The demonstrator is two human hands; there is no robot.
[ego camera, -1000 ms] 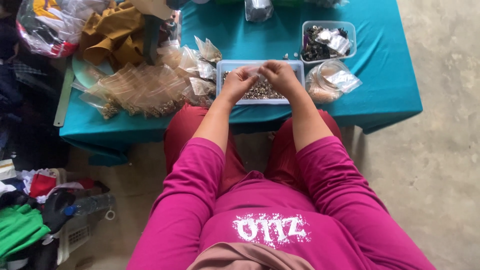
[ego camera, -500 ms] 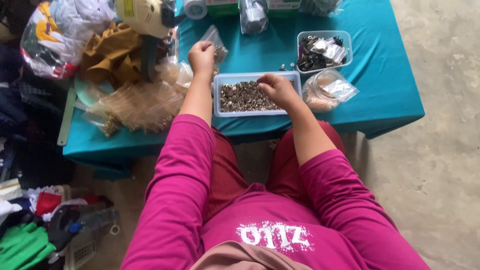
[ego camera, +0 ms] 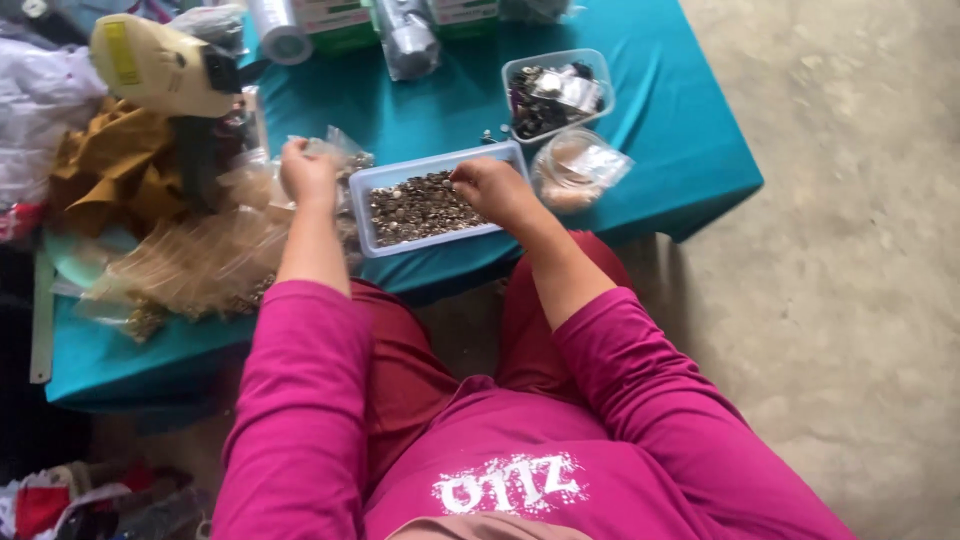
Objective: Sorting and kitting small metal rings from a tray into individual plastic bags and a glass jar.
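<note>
A clear rectangular tray full of small metal buttons sits at the near edge of the teal table. My right hand rests over the tray's right end, fingers curled among the buttons; whether it holds any is hidden. My left hand is raised left of the tray, fingers closed on a small clear plastic bag from a pile of such bags.
A second clear box of dark pieces and a round bagged container stand right of the tray. Bags of small parts, brown fabric and a yellow tool crowd the left. Concrete floor lies to the right.
Both hands were together over the tray. My left hand then moved out to the left and took hold of a small bag; my right hand stayed at the tray.
</note>
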